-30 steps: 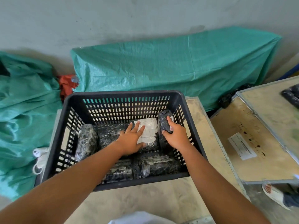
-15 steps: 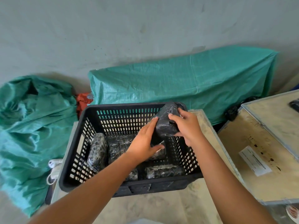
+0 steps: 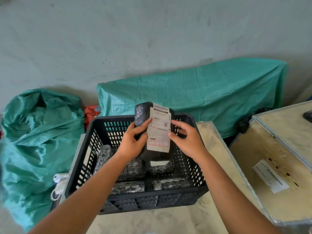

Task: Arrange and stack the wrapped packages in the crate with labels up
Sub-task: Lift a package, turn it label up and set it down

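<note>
My fingers (image 3: 146, 121) on both hands curl around one wrapped package (image 3: 152, 130), left hand (image 3: 130, 142) and right hand (image 3: 189, 141) gripping its sides, label (image 3: 158, 130) facing me, raised above the black crate (image 3: 135, 200). Inside lie more wrapped packages (image 3: 133, 169). The crate sits on the counter (image 3: 168, 222); a green tarp (image 3: 211, 92) lies beyond.

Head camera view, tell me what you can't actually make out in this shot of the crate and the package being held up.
- Label text on the held package: too small to read.
- Packages under it in the crate: partly hidden by the left hand, both forearms and the held package.
- Dark object on the wooden box: cut off by the right edge.
- Right hand fingertips: hidden behind the package.
</note>
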Demonstrator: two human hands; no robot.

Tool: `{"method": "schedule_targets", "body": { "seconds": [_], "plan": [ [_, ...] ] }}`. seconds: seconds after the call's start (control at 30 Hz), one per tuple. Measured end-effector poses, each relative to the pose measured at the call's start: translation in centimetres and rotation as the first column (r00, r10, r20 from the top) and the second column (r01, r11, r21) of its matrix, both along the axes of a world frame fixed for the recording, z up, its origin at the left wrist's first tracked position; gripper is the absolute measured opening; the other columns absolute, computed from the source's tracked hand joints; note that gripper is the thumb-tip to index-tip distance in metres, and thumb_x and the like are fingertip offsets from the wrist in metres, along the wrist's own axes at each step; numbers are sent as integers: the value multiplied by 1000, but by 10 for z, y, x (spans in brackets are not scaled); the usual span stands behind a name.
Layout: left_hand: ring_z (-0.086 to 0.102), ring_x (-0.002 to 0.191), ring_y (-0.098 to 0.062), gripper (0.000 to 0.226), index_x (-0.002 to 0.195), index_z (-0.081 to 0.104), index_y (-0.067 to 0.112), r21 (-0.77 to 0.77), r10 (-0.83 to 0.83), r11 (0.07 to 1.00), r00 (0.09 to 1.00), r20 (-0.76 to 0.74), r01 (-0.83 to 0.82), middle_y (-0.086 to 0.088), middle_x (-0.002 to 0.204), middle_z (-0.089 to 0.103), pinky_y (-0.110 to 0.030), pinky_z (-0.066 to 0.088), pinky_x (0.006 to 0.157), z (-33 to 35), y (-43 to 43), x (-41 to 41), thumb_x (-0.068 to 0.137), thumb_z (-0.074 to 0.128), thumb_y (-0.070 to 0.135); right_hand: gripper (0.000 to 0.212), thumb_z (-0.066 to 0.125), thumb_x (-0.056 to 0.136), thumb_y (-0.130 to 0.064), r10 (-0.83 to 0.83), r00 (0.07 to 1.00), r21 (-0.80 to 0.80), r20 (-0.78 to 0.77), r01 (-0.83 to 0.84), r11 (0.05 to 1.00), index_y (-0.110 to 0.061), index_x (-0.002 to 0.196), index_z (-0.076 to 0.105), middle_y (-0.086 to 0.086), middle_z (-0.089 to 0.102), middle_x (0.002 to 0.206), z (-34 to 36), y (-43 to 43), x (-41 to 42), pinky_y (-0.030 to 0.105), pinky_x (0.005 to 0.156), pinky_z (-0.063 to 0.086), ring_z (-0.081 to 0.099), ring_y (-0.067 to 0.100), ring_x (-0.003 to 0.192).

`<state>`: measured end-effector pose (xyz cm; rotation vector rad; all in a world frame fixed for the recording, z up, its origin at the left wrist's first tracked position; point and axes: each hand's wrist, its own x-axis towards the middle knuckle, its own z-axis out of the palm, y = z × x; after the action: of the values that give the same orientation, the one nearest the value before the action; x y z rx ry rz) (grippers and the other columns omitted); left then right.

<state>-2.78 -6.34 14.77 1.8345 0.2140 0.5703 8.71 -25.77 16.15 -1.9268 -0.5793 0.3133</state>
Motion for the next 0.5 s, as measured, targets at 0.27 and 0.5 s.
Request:
{"method": "schedule_targets", "body": {
  "seconds": [0.27,0.5],
  "plan": [
    [67,117,-23,52,124,69,48,-530,-132,845,987,-88,66,-2,128,71,-36,56,95,-4,18,1,101,52,6,95,82,74,-61,228,960,95,-160,-215,972,-59,151,27,-25,33,161,-16,-2,-1,21,110,31,27,-6,145],
    [66,116,-13,75,146,43,52,-426,-297,894,895,-332,138,14,141,54,-33,56,95,-37,28,24,88,79,22,89,85,82,-35,195,962,-12,-192,-201,979,-49,154,33,-22,37,158,-38,4,19,23,110,32,30,-3,141]
  ]
}}
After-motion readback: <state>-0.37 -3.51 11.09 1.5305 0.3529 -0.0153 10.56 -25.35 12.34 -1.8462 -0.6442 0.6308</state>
